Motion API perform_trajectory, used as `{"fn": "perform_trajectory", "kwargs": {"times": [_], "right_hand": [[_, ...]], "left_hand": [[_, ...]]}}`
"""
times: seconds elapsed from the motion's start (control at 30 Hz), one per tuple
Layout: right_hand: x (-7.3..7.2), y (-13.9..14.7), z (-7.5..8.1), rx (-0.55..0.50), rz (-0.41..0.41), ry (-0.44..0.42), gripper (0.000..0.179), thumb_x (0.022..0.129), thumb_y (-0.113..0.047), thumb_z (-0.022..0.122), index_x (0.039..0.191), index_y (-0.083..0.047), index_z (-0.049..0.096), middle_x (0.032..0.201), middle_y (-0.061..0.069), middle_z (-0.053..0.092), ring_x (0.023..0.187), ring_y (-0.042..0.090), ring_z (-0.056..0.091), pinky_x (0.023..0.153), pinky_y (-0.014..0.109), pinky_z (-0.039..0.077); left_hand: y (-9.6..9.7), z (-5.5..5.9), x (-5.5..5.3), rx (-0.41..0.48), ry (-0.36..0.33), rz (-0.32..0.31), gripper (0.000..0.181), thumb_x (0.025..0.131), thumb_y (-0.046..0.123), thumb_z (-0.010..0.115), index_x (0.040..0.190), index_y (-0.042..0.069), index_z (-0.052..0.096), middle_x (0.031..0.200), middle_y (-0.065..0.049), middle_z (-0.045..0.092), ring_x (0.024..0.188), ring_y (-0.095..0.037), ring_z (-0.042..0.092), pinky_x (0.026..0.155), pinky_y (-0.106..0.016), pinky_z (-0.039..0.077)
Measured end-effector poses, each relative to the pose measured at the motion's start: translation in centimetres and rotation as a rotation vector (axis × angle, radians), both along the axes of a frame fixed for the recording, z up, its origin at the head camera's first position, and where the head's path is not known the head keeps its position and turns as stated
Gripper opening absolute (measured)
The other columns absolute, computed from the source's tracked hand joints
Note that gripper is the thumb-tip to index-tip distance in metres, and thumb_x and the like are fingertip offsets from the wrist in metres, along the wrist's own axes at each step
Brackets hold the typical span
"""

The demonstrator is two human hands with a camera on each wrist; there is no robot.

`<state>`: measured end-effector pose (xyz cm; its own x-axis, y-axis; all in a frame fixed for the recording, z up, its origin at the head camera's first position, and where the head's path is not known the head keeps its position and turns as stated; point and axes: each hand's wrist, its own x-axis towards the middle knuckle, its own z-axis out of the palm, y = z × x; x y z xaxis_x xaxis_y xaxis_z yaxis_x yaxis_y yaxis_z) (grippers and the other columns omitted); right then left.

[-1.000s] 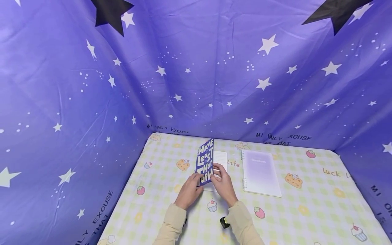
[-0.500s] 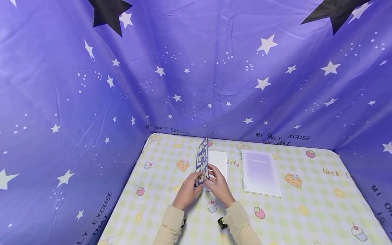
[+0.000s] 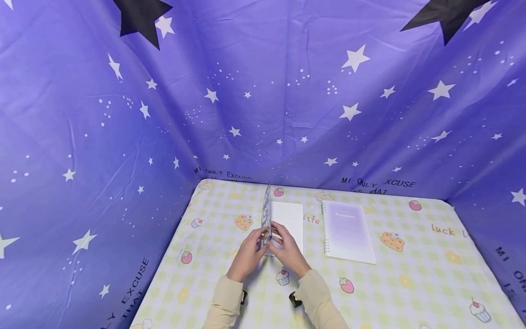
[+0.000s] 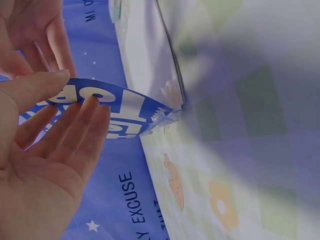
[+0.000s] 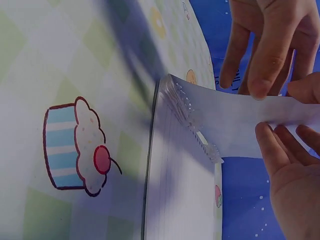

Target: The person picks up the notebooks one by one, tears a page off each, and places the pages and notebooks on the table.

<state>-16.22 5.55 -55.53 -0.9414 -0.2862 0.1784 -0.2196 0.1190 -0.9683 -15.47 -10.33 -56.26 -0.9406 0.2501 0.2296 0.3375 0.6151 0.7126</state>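
Note:
A spiral notebook (image 3: 292,225) lies on the table, showing lined white pages. Its blue cover (image 4: 120,107) with cream lettering stands nearly upright, edge-on in the head view. My left hand (image 3: 245,254) holds the cover's near edge from the left, thumb over the edge and fingertips against the lettered side. On the other side, my right hand (image 3: 289,251) pinches the same edge, its fingers touching the plain inner face (image 5: 235,120). The clear rings (image 5: 192,120) join cover and pages. In the head view the hands hide the notebook's near left part.
A second notebook (image 3: 348,233), pale purple with "freedom" on it, lies closed to the right. The patterned tablecloth (image 3: 394,292) covers the table. Purple starry curtains (image 3: 246,114) hang behind and at both sides.
The cover has swung left, from its lettering facing the head camera to nearly edge-on. Both hands have shifted slightly left with it, and more of the lined page shows.

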Motion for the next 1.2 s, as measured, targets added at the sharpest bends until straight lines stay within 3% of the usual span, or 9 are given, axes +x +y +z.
{"fn": "perform_trajectory", "kwargs": {"times": [0.17, 0.33, 0.6, 0.77, 0.9, 1.03, 1.2], "right_hand": [[0.2, -0.2, 0.6, -0.004, 0.017, 0.021, 0.062, 0.089, 0.014, 0.061, 0.145, 0.011, 0.035, 0.144, 0.031, 0.041, 0.132, 0.046, 0.046, 0.109, 0.038, 0.045], [0.7, -0.4, 2.4, 0.017, 0.036, 0.025, 0.060, 0.090, 0.013, 0.060, 0.143, 0.018, 0.032, 0.141, 0.033, 0.041, 0.131, 0.049, 0.046, 0.108, 0.044, 0.045], [-0.5, -1.3, -1.2, 0.033, 0.007, 0.016, 0.059, 0.090, 0.012, 0.061, 0.145, 0.008, 0.038, 0.142, 0.024, 0.045, 0.132, 0.042, 0.048, 0.107, 0.034, 0.047], [-0.8, -1.6, -1.7, 0.052, 0.011, 0.032, 0.059, 0.089, 0.011, 0.062, 0.144, 0.006, 0.041, 0.141, 0.022, 0.047, 0.131, 0.039, 0.050, 0.106, 0.029, 0.048], [-0.7, -2.0, -2.0, 0.128, 0.002, 0.085, 0.059, 0.087, 0.011, 0.063, 0.142, 0.008, 0.043, 0.140, 0.024, 0.049, 0.130, 0.040, 0.051, 0.105, 0.032, 0.049], [-0.7, -2.4, -2.6, 0.160, 0.004, 0.097, 0.057, 0.088, 0.011, 0.063, 0.141, 0.008, 0.044, 0.138, 0.024, 0.050, 0.128, 0.041, 0.052, 0.104, 0.035, 0.049], [-0.7, -2.8, -3.3, 0.114, 0.007, 0.072, 0.053, 0.089, 0.010, 0.062, 0.140, 0.005, 0.047, 0.134, 0.022, 0.052, 0.120, 0.042, 0.058, 0.103, 0.041, 0.050]], "left_hand": [[-0.2, 0.3, 0.1, 0.040, -0.020, -0.005, 0.052, 0.093, 0.006, 0.066, 0.142, 0.006, 0.049, 0.131, -0.011, 0.060, 0.110, -0.025, 0.065, 0.095, -0.039, 0.056], [-0.4, 1.1, 0.2, 0.075, -0.017, -0.003, 0.050, 0.095, 0.000, 0.060, 0.143, 0.009, 0.048, 0.132, -0.009, 0.060, 0.111, -0.024, 0.065, 0.093, -0.035, 0.057], [-0.3, 2.0, 0.2, 0.136, -0.029, 0.048, 0.041, 0.101, 0.015, 0.056, 0.141, 0.009, 0.051, 0.132, -0.007, 0.059, 0.111, -0.019, 0.064, 0.093, -0.029, 0.056], [-0.3, 2.3, 0.2, 0.213, 0.001, 0.071, 0.042, 0.100, 0.023, 0.059, 0.137, 0.005, 0.054, 0.128, -0.008, 0.060, 0.111, -0.021, 0.064, 0.091, -0.031, 0.057], [-0.4, 2.6, 0.3, 0.265, 0.018, 0.086, 0.043, 0.098, 0.026, 0.064, 0.135, 0.007, 0.055, 0.128, -0.008, 0.060, 0.109, -0.022, 0.064, 0.089, -0.037, 0.058], [-0.5, 2.7, 0.3, 0.291, 0.034, 0.107, 0.040, 0.096, 0.022, 0.067, 0.132, 0.008, 0.057, 0.127, -0.009, 0.061, 0.109, -0.024, 0.064, 0.087, -0.040, 0.059], [-0.8, 2.8, 0.2, 0.290, 0.064, 0.114, 0.040, 0.095, 0.012, 0.066, 0.132, 0.001, 0.056, 0.124, -0.017, 0.062, 0.106, -0.030, 0.065, 0.084, -0.041, 0.060]]}}
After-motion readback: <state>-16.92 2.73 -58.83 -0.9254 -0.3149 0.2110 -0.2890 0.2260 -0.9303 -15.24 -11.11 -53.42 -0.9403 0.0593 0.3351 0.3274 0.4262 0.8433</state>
